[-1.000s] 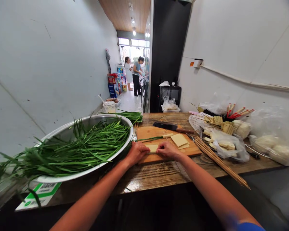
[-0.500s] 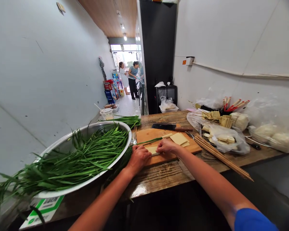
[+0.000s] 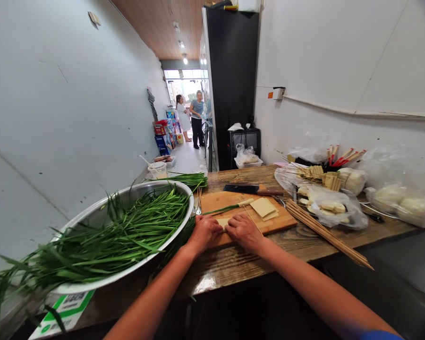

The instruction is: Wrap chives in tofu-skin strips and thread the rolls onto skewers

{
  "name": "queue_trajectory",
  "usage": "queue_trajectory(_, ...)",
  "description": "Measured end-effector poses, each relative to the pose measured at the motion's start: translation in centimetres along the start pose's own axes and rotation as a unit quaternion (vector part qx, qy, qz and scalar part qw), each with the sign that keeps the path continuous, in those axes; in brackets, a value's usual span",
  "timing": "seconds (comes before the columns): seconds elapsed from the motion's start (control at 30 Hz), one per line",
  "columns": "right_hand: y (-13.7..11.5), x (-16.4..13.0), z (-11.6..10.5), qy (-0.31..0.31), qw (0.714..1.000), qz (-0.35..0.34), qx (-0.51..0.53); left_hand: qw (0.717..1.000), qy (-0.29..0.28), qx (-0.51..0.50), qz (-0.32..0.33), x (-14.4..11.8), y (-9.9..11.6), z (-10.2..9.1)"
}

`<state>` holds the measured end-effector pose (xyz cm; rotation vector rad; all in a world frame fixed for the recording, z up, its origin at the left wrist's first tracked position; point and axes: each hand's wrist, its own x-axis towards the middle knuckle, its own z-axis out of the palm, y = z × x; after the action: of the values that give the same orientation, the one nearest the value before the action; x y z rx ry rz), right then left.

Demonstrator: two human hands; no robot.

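While both hands meet at the frame's centre, the left hand (image 3: 205, 232) and right hand (image 3: 244, 230) curl their fingers onto a tofu sheet (image 3: 222, 222) on the near edge of the board (image 3: 233, 198); the worn wooden table (image 3: 233, 264) fills a narrow white-walled room; a bowl (image 3: 92, 212) of chives (image 3: 120, 231) sits left; skewers (image 3: 326, 233) lie right; a green-and-white label (image 3: 62, 311) at lower left is unreadable.
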<state>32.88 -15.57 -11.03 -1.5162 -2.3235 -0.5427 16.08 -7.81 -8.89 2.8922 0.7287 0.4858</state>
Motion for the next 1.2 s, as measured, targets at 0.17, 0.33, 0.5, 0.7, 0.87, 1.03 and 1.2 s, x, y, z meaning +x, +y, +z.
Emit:
queue_trajectory(0.17,0.3,0.5,0.3,-0.022,1.000,0.001,0.002,0.999,0.037,0.022,0.000,-0.5,0.1,0.0)
queue_trajectory(0.33,0.3,0.8,0.4,-0.038,0.999,-0.010,-0.001,0.999,0.028,0.043,-0.001,-0.9,0.5,0.4)
queue_trajectory(0.5,0.4,0.7,0.3,-0.043,0.999,-0.005,0.014,0.997,0.033,0.073,0.016,-0.9,0.3,1.2)
queue_trajectory(0.7,0.4,0.7,0.3,-0.034,0.999,0.008,0.015,0.993,0.039,0.105,0.024,-1.1,0.3,1.3)
queue_trajectory(0.87,0.2,0.6,0.1,-0.017,0.999,0.037,0.027,0.995,0.018,0.100,0.017,-1.2,0.3,1.3)
queue_trajectory(1.03,0.7,0.9,0.2,-0.032,0.998,0.033,0.042,0.995,0.033,0.099,0.003,-1.3,0.3,1.4)
queue_trajectory(1.2,1.4,1.2,0.4,-0.053,0.997,0.016,0.049,0.995,0.043,0.085,-0.010,-1.1,0.2,1.3)
